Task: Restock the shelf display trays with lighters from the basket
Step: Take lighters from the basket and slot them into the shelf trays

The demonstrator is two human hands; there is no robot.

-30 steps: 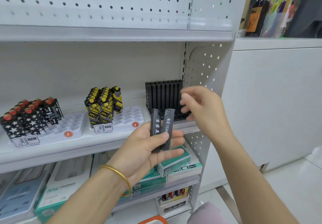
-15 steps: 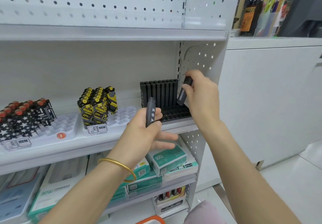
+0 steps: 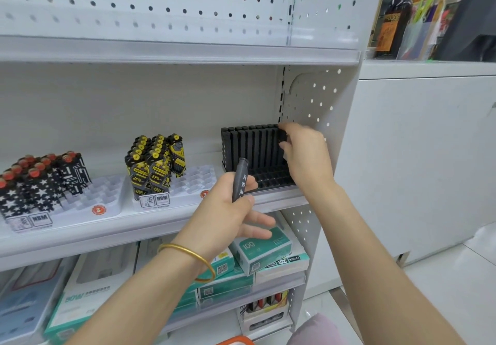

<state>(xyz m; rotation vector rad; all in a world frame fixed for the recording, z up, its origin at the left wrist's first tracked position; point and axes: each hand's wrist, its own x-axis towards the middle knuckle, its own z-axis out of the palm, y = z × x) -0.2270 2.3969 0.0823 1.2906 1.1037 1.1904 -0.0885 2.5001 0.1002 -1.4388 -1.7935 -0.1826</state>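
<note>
Now one black lighter (image 3: 239,177) gripped by left fingers (image 3: 248,202), second lighter (image 3: 281,137) by right fingers (image 3: 294,133)

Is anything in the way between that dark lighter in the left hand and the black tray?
Nothing visible. The lighter sits just before the black tray, whose front slots look free. Only the right hand covers the tray's back right corner.

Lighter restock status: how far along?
Done: the black tray has its back row of black lighters standing full. In hand: the right hand pinches the end lighter at the row's right; the left hand grips a grey lighter. Left: the black tray's front slots and many white trays slots are empty.
</note>
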